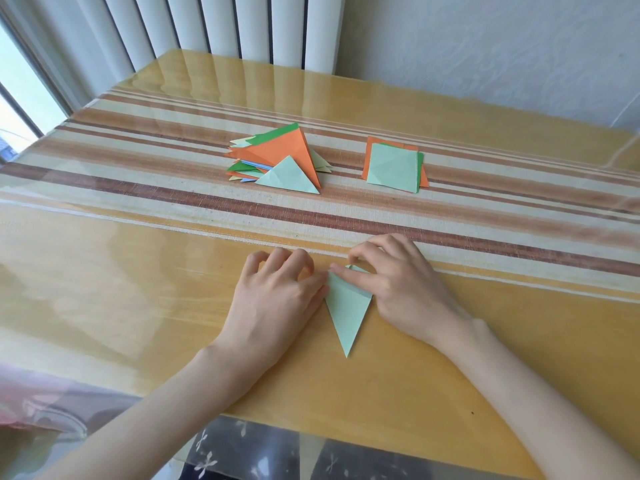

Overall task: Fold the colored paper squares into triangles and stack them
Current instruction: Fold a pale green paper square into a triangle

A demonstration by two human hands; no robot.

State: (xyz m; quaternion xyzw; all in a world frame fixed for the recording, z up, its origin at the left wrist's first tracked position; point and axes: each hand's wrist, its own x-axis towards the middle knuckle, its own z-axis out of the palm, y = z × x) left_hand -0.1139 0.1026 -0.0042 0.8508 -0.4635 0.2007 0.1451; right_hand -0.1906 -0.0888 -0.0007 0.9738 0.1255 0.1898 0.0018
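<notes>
On the near part of the table lies a green triangle. The left hand, fingers curled, thumbs its left edge; the right hand pinches its far corner. Farther off are a triangle pile on the left and a square stack on the right.

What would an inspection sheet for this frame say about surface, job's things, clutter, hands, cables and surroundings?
Surface: yellow wooden table under a glossy clear cover, striped cloth runner across it.
Job's things: pale green folded paper triangle between the hands; mixed pile of folded orange, green and blue triangles on the runner; stack of unfolded paper squares, pale green on top, to its right.
Clutter: nothing seen.
Hands: left hand touches the triangle's left edge with its thumb, grip unclear; right hand pinches its top corner.
Cables: nothing seen.
Surroundings: white ribbed radiator, white wall, window at left.
</notes>
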